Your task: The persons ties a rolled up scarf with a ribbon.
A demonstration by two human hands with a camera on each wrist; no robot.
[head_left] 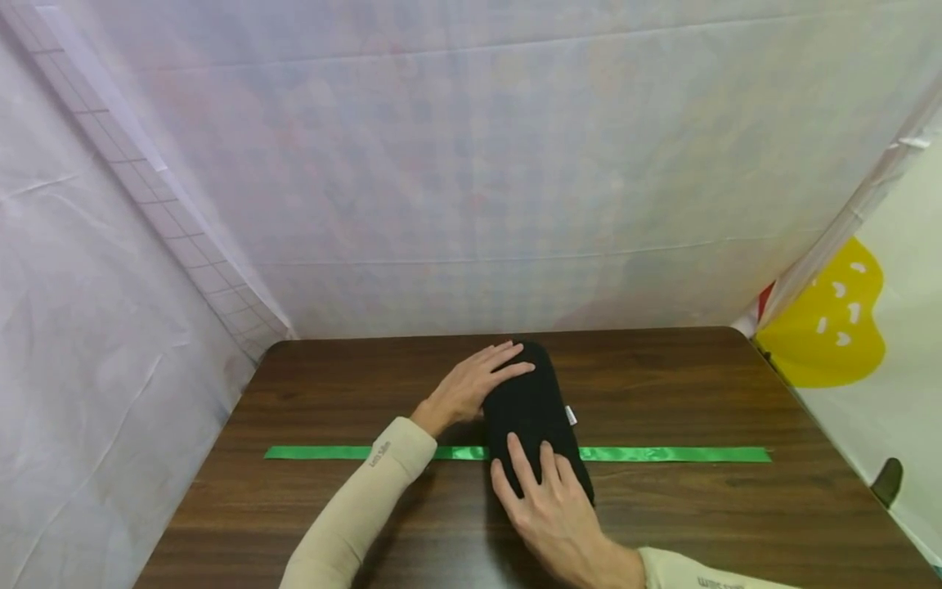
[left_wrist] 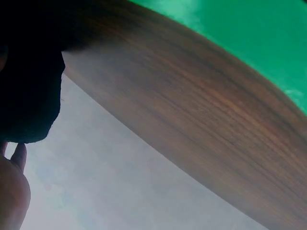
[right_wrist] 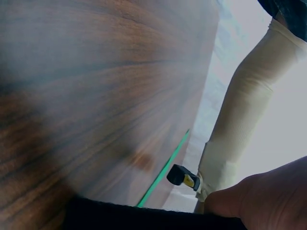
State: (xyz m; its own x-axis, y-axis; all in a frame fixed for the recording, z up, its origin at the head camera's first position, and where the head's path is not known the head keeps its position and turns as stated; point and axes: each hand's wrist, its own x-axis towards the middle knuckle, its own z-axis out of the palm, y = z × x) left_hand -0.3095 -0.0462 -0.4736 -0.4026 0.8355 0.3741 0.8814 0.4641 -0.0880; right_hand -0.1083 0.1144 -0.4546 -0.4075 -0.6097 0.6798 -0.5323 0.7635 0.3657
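Over the green ribbon (head_left: 662, 454) on the table (head_left: 677, 388) was a black case (head_left: 524, 401); left grip (head_left: 471, 383) and right grip (head_left: 550, 505) rested on it, fingers apart, so uneven pressure risked skewing it.

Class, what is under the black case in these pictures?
The green ribbon shows on both sides of the black case, so it probably runs beneath; brown table shows around it. The covered middle stretch of ribbon, and anything else underneath, cannot be seen.
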